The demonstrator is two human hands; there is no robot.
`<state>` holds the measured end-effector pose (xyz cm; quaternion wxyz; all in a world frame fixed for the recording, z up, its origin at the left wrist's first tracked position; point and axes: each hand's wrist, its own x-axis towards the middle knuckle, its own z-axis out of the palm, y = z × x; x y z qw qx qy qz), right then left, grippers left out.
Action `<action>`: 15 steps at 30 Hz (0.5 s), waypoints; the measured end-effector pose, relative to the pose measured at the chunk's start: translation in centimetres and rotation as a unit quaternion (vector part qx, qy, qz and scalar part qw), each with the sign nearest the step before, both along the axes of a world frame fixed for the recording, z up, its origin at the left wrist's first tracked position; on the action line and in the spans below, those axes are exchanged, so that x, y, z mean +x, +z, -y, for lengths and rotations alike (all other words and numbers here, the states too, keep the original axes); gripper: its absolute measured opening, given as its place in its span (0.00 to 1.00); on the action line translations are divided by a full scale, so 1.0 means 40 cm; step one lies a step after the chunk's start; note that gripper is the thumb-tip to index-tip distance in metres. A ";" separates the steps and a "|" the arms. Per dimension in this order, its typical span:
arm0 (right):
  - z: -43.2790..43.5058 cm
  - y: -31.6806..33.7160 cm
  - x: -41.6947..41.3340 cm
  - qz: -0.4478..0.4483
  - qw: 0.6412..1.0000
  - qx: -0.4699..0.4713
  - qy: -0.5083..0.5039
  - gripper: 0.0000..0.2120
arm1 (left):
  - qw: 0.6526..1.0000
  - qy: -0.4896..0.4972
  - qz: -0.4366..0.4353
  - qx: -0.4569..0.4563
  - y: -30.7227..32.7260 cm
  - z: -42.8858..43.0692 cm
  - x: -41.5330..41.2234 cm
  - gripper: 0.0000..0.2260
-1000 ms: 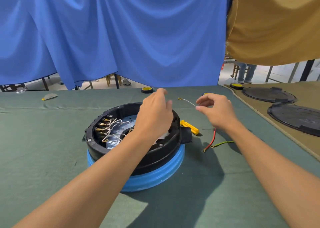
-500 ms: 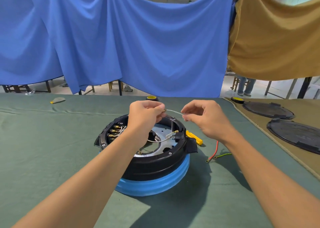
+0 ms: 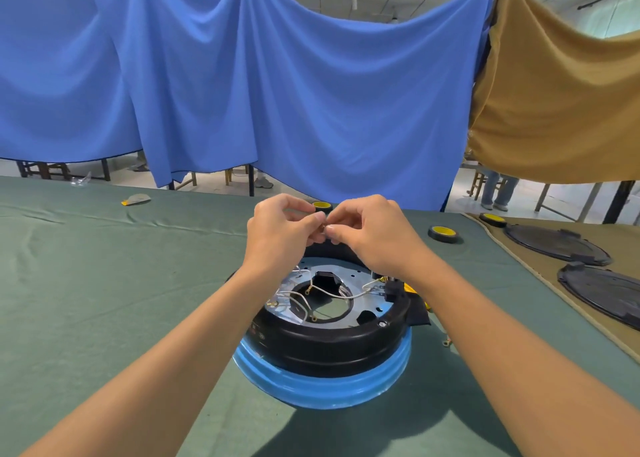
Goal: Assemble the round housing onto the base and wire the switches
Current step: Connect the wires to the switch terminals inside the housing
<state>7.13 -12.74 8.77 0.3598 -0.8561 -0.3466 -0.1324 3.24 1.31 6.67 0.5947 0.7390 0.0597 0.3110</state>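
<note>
A black round housing (image 3: 329, 347) sits on a blue base (image 3: 322, 385) in the middle of the green table. Inside it a silver plate (image 3: 360, 280) carries several white wires (image 3: 332, 295) with brass ends. My left hand (image 3: 280, 234) and my right hand (image 3: 374, 234) meet above the housing's far rim. Their fingertips pinch a small brass wire terminal (image 3: 323, 228) between them. The rest of that wire is hidden behind my hands.
Rolls of yellow-cored tape lie behind my hands (image 3: 322, 206) and to the right (image 3: 444, 233). Two black round lids (image 3: 557, 245) (image 3: 602, 292) rest on a tan mat at the right. A loose wire end (image 3: 446, 343) lies right of the base. Blue and tan cloths hang behind.
My hands have come together: the right hand moved left until its fingertips met the left hand's at the wire end. The camera has tilted upward and moved closer to the housing.
</note>
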 end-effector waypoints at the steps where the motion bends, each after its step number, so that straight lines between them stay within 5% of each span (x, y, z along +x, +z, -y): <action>1: -0.012 0.001 -0.001 0.002 1.000 -0.012 -0.001 0.06 | 1.000 0.009 -0.002 0.009 -0.002 -0.017 0.001 0.03; 8: -0.073 -0.016 -0.002 -0.017 0.998 -0.035 0.038 0.05 | 0.994 0.096 -0.015 0.041 -0.026 -0.143 0.011 0.05; 15: -0.136 -0.042 0.031 -0.048 0.995 -0.084 -0.004 0.07 | 0.990 0.056 -0.120 0.055 -0.089 -0.163 0.024 0.06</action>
